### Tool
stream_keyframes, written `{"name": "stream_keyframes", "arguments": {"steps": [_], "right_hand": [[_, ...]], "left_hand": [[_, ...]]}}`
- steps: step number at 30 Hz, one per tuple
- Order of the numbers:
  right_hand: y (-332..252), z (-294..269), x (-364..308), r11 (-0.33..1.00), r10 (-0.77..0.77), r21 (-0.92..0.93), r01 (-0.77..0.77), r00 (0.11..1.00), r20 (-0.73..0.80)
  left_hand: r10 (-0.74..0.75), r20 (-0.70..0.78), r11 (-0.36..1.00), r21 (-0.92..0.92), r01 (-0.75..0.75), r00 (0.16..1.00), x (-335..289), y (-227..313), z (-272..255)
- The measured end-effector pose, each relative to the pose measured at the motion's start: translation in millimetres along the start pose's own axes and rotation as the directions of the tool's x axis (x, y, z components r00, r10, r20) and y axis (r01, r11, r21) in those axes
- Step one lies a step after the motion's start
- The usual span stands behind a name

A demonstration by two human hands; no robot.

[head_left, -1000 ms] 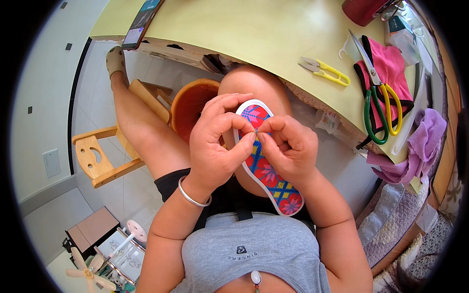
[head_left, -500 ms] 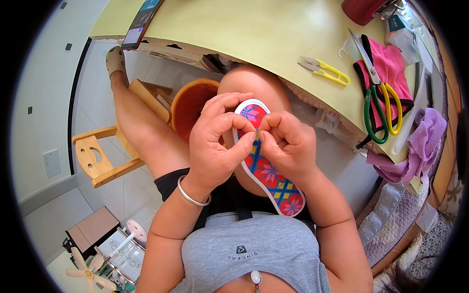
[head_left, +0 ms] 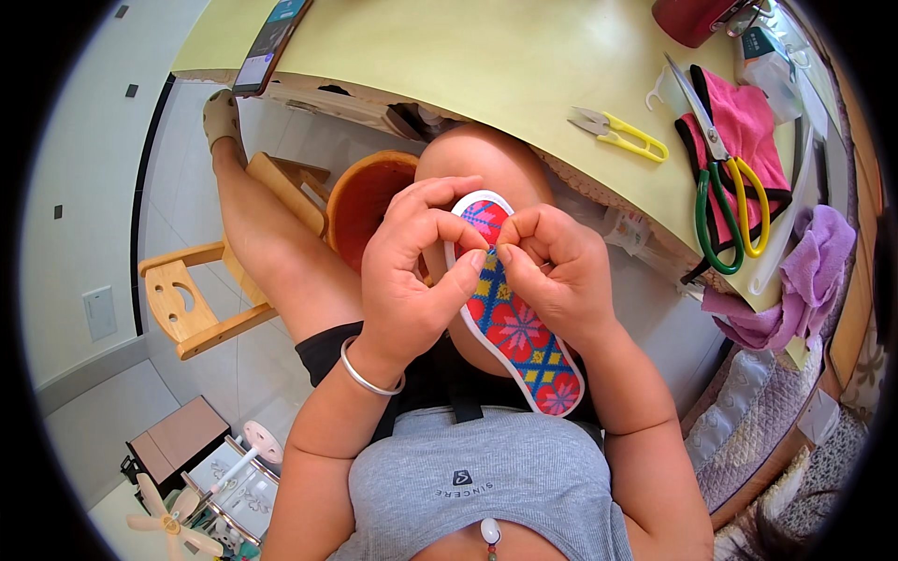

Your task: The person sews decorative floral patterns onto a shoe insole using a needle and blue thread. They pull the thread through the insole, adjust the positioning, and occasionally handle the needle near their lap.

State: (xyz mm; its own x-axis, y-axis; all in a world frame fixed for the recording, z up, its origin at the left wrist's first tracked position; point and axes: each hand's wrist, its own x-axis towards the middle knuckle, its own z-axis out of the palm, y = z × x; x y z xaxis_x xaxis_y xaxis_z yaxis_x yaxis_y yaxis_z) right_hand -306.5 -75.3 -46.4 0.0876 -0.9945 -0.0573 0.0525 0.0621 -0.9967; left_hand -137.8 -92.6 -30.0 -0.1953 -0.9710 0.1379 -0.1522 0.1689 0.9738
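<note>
An embroidered insole (head_left: 517, 323) with a white rim and a red, blue, yellow and pink pattern lies slantwise over my raised thigh. My left hand (head_left: 421, 257) is above its upper left edge, thumb and forefinger pinched close together. What sits between those fingertips is too small to make out. Facing it from the other side, my right hand (head_left: 552, 266) pinches too, its thumb and forefinger over the pattern. Anything thin in that pinch is hidden. The two sets of fingertips are a small gap apart over the upper half of the insole.
On the yellow tabletop (head_left: 449, 65) lie yellow thread snips (head_left: 619, 136) and large scissors (head_left: 718, 168) on a pink cloth (head_left: 748, 126). A purple towel (head_left: 809, 271) hangs at the corner. A phone (head_left: 271, 47) rests at the far left edge. An orange bucket (head_left: 369, 201) and wooden chair (head_left: 182, 304) stand below.
The fingertips of my two hands have drawn slightly apart, the right hand shifting a little to the right. The insole has stayed nearly in place.
</note>
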Motion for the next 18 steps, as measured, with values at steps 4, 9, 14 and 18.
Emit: {"name": "stream_keyframes", "arguments": {"steps": [4, 9, 14, 18], "right_hand": [[-0.4, -0.2, -0.3, 1.0, -0.003, -0.015, 0.003, 1.0, -0.001], [1.0, 0.2, -0.7, 1.0, -0.005, -0.015, 0.004, 1.0, -0.006], [0.4, 0.6, -1.1, 1.0, -0.007, -0.024, 0.007, 1.0, 0.0], [0.0, 1.1, -0.8, 1.0, -0.011, -0.019, 0.011, 1.0, -0.004]], "left_hand": [[0.019, 0.06, 0.998, 0.063, -0.023, 0.998, 0.6, -1.0, -3.9], [0.035, 0.089, 0.994, 0.098, -0.044, 0.995, 1.2, -1.3, -4.1], [0.044, 0.085, 0.993, 0.104, -0.053, 0.995, 1.2, -1.1, -3.7], [0.06, 0.081, 0.99, 0.122, -0.069, 0.995, 1.8, -1.7, -2.4]]}}
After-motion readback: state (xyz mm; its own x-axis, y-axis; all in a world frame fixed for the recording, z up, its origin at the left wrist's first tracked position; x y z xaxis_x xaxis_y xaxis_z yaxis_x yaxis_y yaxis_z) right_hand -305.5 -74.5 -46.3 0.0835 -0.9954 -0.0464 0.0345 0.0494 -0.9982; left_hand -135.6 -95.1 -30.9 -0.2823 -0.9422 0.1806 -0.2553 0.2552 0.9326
